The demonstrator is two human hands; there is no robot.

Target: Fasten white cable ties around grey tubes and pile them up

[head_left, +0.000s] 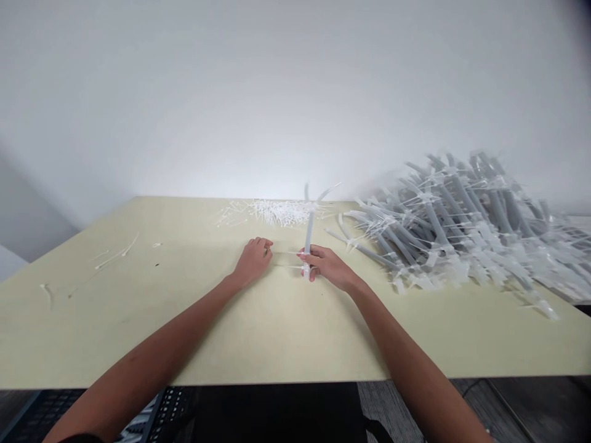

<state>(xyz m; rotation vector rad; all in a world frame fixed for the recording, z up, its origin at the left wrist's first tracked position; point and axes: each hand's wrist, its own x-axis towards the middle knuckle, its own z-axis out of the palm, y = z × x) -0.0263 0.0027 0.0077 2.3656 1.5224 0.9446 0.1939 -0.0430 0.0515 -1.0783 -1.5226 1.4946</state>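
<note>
My right hand (318,263) is closed round the lower part of a grey tube (309,234) that stands roughly upright over the middle of the table. Thin white ties fork out at the tube's top, and two more stretch left from its lower end. Near the ends of those ties is my left hand (255,261), its fingers curled together; whether it grips a tie is too small to make out. Behind both hands lies a loose heap of white cable ties (281,212).
A large pile of grey tubes with white ties (443,215) covers the table's right side. A few single ties (117,255) lie at the left of the yellowish table (207,344). A pale wall (258,92) rises behind. Dark crates (168,412) show below the front edge.
</note>
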